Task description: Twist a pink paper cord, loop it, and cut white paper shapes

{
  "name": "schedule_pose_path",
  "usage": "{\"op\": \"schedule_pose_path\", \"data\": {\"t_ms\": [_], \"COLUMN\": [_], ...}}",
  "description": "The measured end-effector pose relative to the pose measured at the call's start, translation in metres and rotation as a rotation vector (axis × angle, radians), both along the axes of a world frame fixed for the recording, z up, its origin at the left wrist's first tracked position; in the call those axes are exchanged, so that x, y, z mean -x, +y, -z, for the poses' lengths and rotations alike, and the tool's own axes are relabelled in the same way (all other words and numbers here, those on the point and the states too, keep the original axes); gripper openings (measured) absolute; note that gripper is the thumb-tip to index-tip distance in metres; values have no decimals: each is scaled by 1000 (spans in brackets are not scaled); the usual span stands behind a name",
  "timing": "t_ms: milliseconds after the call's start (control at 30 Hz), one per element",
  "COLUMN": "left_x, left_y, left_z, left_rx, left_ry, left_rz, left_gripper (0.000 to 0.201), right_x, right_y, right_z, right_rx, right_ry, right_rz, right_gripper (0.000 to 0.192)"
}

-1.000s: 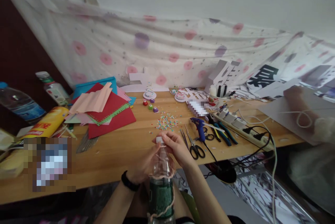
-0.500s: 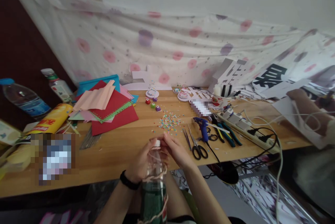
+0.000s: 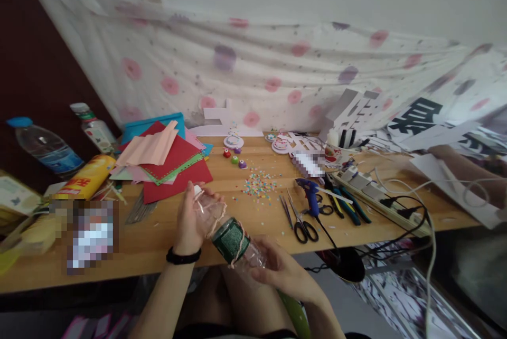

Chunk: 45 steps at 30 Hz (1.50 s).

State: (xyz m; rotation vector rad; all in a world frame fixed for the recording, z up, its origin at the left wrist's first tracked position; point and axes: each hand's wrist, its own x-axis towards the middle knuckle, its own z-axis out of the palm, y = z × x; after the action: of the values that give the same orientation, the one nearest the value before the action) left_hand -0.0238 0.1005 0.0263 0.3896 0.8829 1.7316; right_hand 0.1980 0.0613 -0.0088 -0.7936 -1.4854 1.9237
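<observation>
You've got the twine-wrapped bottle tilted over the worktop's front edge, left hand clenched at its neck, right hand cupping the base, which steadies both ends.

Wooden table, coloured paper stack, confetti, scissors, glue gun, power strip

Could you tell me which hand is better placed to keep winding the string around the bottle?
Probably the left hand: it grips the bottle at the neck, where the string loops. The right hand supports the base, away from the string.
</observation>
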Motion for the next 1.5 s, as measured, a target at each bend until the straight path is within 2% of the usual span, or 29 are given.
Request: {"op": "schedule_pose_path", "data": {"t_ms": [133,333,500,633,800,1033,1333,1500], "left_x": [-3,-6,-19,-27,-28,-26,-20,-22], "left_y": [-6,-10,-12,-14,-19,-27,-31,-30], "left_z": [-8,-4,-3,-6,-9,-9,-1,3], "left_rx": [-33,-62,-82,-73,-60,-63,-96,-165], "left_ry": [-26,8,82,125,184,336,428,447], "left_rz": [-100,-102,-21,42,107,203,385,509], "left_gripper": [39,37,37,39,40,39,38,50], "right_x": [11,24,29,27,28,31,35,36], "right_y": [5,11,12,14,18,26,31,32], "right_z": [-1,-4,-4,-1,-1,-2,2,4], "right_rx": [-5,-47,-16,20,93,109,175,223], "right_ry": [-43,-39,-16,-12,73,144,245,286], "right_rz": [-67,-121,-122,-135,-155,-146,-42,30], "right_gripper": [52,53,46,49,52,56,42,37]}}
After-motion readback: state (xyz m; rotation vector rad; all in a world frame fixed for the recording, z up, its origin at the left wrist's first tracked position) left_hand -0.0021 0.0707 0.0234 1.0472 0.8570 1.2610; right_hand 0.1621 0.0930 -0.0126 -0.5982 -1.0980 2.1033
